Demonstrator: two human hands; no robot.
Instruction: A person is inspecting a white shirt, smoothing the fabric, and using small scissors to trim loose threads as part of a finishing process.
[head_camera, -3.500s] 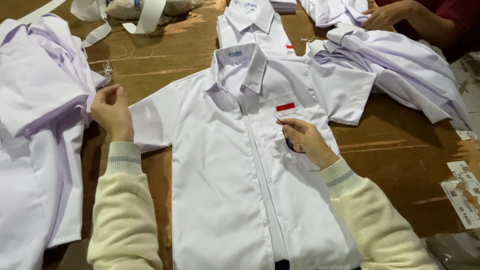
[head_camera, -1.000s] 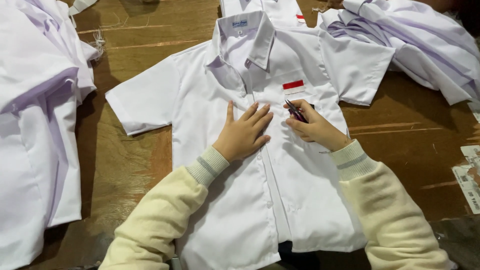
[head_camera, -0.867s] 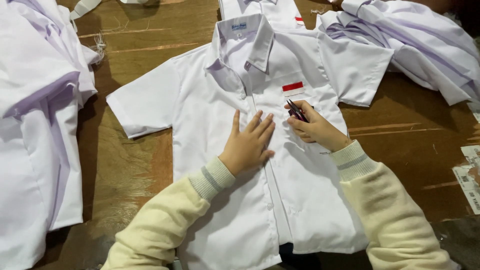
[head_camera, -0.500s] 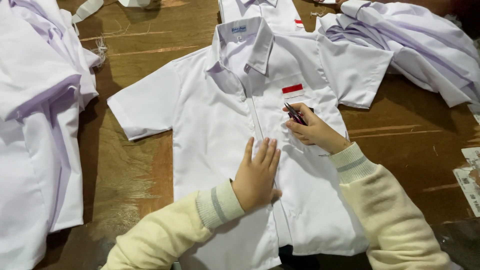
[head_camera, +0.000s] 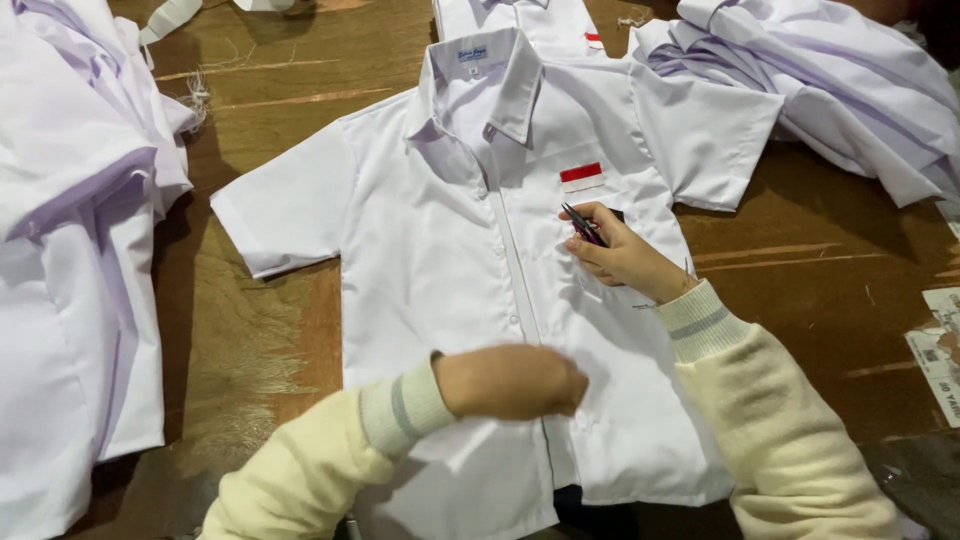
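Note:
A white short-sleeved shirt (head_camera: 430, 250) lies buttoned and face up on the brown table (head_camera: 250, 330), collar at the far side, with a small red-and-white patch (head_camera: 582, 177) above its chest pocket. My right hand (head_camera: 625, 255) rests at the pocket and grips small dark thread snips (head_camera: 584, 224), tips toward the patch. My left hand (head_camera: 515, 380) lies blurred on the lower front of the shirt by the button placket, fingers curled, pressing the fabric.
A pile of white shirts (head_camera: 70, 250) covers the left side of the table. More white shirts (head_camera: 820, 90) are heaped at the far right, and another collar (head_camera: 520, 15) shows at the far edge. Paper labels (head_camera: 940, 360) lie at the right edge.
My left hand has slid down the shirt front from chest level toward the hem, smoothing the cloth. My right hand has stayed at the pocket with the snips.

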